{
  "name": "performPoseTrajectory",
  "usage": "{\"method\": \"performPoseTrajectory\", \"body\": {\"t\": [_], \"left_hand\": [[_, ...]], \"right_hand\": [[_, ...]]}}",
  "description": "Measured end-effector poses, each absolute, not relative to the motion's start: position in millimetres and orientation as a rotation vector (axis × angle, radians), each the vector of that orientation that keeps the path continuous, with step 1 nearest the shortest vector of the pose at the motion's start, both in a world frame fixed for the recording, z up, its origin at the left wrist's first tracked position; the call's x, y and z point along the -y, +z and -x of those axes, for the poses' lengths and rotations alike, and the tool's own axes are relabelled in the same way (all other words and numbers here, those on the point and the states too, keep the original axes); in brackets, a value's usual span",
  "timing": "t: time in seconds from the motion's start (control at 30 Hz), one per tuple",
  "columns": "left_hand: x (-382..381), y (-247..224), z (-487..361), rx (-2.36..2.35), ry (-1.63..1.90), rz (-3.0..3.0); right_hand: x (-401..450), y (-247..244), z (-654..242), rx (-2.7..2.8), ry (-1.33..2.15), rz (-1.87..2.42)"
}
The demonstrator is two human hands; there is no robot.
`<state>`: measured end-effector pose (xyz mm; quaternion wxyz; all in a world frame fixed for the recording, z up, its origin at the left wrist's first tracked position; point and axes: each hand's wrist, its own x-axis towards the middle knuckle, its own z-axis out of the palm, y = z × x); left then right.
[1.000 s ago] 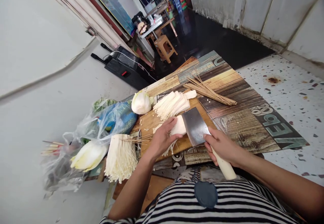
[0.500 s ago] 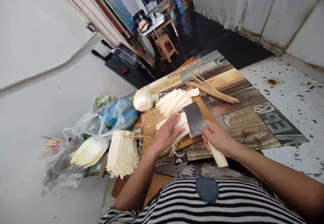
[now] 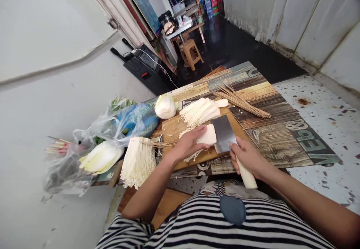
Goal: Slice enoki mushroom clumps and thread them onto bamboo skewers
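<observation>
My left hand [image 3: 189, 143] is closed around a bunch of enoki mushrooms [image 3: 208, 135], its pale base facing right and its thin stems partly under my palm. The cleaver [image 3: 223, 133] is in my right hand [image 3: 245, 155], which wraps its light wooden handle where it meets the blade. The broad dark blade lies almost flat beside the bunch's base; whether they touch, I cannot tell. Beneath them is a wooden cutting board [image 3: 172, 129]. More enoki [image 3: 201, 111] lie in a spread heap on the board's far side.
Thin wooden skewers [image 3: 244, 102] lie at the far right of the patterned table [image 3: 264, 136]. On the left are skewered enoki [image 3: 138, 161], a napa cabbage piece [image 3: 102, 157], a round pale cabbage [image 3: 165, 106] and plastic bags [image 3: 135, 123]. A black machine [image 3: 146, 67] stands behind.
The two parts of the enoki bunch seen under my left hand now look pressed together, with the base turned toward me. The cleaver stays beside it. The camera view has shifted slightly.
</observation>
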<state>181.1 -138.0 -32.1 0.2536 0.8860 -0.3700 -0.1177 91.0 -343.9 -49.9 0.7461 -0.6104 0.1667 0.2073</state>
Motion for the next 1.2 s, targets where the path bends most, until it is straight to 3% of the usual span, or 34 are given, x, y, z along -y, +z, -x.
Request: {"method": "performPoseTrajectory", "body": {"t": [0.77, 1.2], "left_hand": [[137, -34, -170, 1.109, -0.294, -2.469], [149, -48, -161, 1.141, -0.057, -2.634]], "right_hand": [[324, -52, -80, -0.344, 0.438, 1.47], [322, -47, -74, -0.341, 0.48, 1.484]]}}
